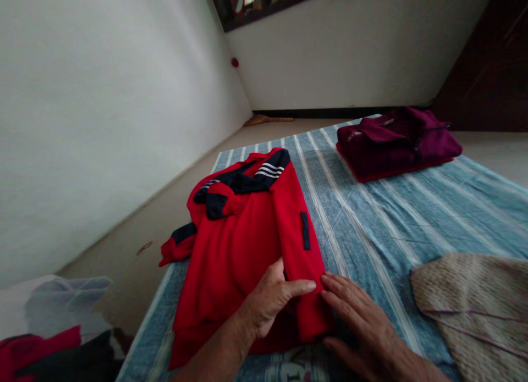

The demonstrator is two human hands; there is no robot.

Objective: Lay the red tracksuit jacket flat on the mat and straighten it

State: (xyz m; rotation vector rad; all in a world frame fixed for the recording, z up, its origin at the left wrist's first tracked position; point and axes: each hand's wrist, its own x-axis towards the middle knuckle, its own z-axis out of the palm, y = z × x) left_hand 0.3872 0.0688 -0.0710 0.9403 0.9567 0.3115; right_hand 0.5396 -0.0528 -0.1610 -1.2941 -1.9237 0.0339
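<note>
A red sweatshirt (243,244) with navy shoulder panels and white stripes lies partly folded on a striped bedsheet (355,228). Down its right side runs a long folded strip bearing a short dark patch. My left hand (270,299) is at the strip's lower part, thumb stretched across the top and the other fingers tucked behind its inner edge. Against the strip's outer edge, my right hand (363,316) rests with its fingers extended and thumb apart. A sleeve with a navy band sticks out at the garment's left edge.
Folded maroon clothing (396,143) lies on top of a red piece at the back right. A beige textured cloth (474,305) occupies the near right. Beyond the left bed edge are a plastic bag (66,302) and red and dark clothes (53,354). White walls stand behind.
</note>
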